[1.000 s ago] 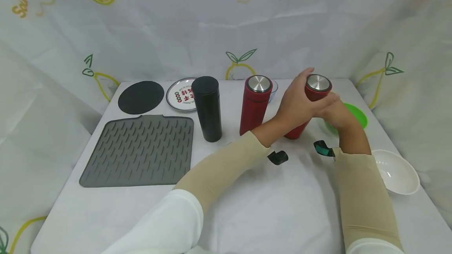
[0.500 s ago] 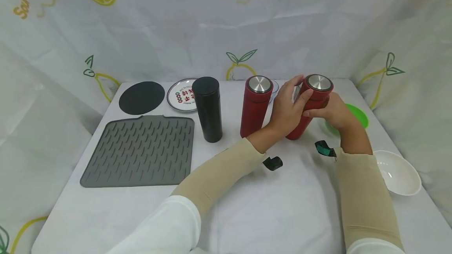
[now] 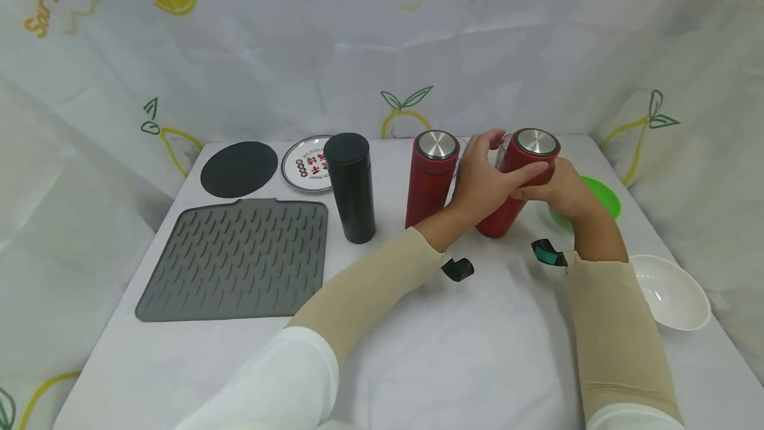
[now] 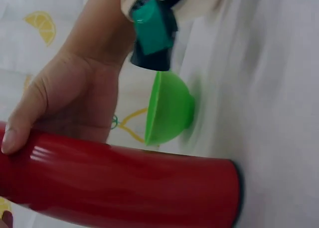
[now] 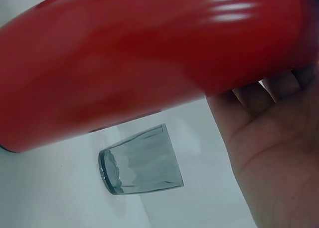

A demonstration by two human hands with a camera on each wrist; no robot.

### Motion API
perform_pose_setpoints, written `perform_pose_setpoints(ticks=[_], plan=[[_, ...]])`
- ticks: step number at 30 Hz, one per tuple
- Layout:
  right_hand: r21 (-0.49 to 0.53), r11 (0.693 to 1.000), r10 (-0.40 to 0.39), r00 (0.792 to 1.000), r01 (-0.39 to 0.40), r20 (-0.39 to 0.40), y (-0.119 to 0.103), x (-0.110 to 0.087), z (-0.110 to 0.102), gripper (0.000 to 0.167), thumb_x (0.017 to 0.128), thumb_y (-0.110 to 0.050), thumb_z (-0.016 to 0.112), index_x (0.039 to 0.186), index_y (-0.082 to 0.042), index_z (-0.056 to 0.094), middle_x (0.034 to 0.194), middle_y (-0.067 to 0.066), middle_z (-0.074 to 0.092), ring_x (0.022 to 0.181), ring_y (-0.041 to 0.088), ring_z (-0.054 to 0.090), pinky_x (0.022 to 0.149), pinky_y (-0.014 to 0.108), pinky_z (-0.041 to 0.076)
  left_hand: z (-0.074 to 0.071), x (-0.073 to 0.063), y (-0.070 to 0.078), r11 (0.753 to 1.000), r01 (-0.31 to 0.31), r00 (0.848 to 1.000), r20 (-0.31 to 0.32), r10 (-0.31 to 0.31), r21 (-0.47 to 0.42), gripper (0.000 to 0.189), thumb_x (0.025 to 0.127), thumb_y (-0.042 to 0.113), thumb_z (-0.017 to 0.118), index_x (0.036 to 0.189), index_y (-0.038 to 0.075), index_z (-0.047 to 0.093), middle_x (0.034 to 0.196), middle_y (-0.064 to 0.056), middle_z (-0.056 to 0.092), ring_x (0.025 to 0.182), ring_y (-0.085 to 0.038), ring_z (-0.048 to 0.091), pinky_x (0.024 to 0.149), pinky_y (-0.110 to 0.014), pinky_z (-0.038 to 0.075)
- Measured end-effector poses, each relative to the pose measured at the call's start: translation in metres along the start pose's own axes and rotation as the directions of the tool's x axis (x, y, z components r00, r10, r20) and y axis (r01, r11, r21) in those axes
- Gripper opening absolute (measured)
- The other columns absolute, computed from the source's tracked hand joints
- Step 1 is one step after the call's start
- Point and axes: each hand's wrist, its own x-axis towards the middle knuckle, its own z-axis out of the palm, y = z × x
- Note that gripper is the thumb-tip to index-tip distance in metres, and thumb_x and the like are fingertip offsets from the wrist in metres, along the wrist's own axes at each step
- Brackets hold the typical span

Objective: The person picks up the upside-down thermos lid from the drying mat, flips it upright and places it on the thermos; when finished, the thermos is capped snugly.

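The right-hand red thermos flask (image 3: 507, 208), with a brushed-steel disc on its lid, leans slightly at the right back of the table. My right hand (image 3: 568, 190) grips its upper body from the right, and the thumb shows across the front in the left wrist view. My left hand (image 3: 482, 183) is at its left side, thumb laid across the front just below the lid. The left fingers are spread behind, with a gap between them and the flask. A second red thermos flask (image 3: 431, 178) stands upright just left of that hand.
A black flask (image 3: 351, 194) stands farther left, beside a grey ridged mat (image 3: 239, 261), a black disc (image 3: 239, 170) and a round plate with red lettering (image 3: 306, 166). A glass tumbler (image 5: 142, 163) is behind the flasks. Right are a green bowl (image 3: 603, 196) and white bowl (image 3: 671, 292).
My left hand has come off the flask's lid and drawn left, its fingers spreading; the thumb then reached back across the front. The flask's base shifted slightly left. My right hand kept its grip.
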Motion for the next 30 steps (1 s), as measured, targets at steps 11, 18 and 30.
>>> perform_pose_setpoints(ticks=[11,18,30], plan=[[0.000,0.998,-0.068,0.998,0.068,0.003,-0.001,0.002,0.001,0.053,0.083,0.003,0.069,0.132,-0.009,0.054,0.117,-0.008,0.060,0.106,0.015,0.053,0.082,0.020,0.048,0.003,-0.004,0.009,0.996,-0.081,0.995,0.061,0.082,-0.021,0.071,0.086,0.042,0.071,0.145,0.015,0.041,0.129,0.009,0.051,0.113,0.004,0.043,0.088,-0.015,0.043],[0.021,0.996,-0.088,0.996,0.088,0.001,0.002,0.001,0.001,0.054,0.081,0.011,0.066,0.130,-0.009,0.055,0.116,-0.009,0.060,0.104,0.014,0.054,0.079,0.019,0.050,0.012,0.005,0.017,0.996,0.070,0.997,0.042,-0.072,0.046,0.090,0.074,0.051,0.080,0.146,0.022,0.035,0.125,0.015,0.048,0.108,0.003,0.046,0.083,-0.015,0.045],[-0.024,0.999,0.045,0.999,-0.045,0.000,-0.003,0.000,0.000,0.060,0.081,-0.002,0.074,0.135,-0.008,0.049,0.123,0.001,0.057,0.110,0.020,0.051,0.083,0.024,0.048,0.005,-0.012,-0.003,0.989,-0.135,0.990,0.021,0.137,-0.060,0.061,0.091,0.037,0.069,0.142,0.014,0.044,0.136,0.005,0.048,0.121,0.005,0.037,0.101,-0.021,0.037]])
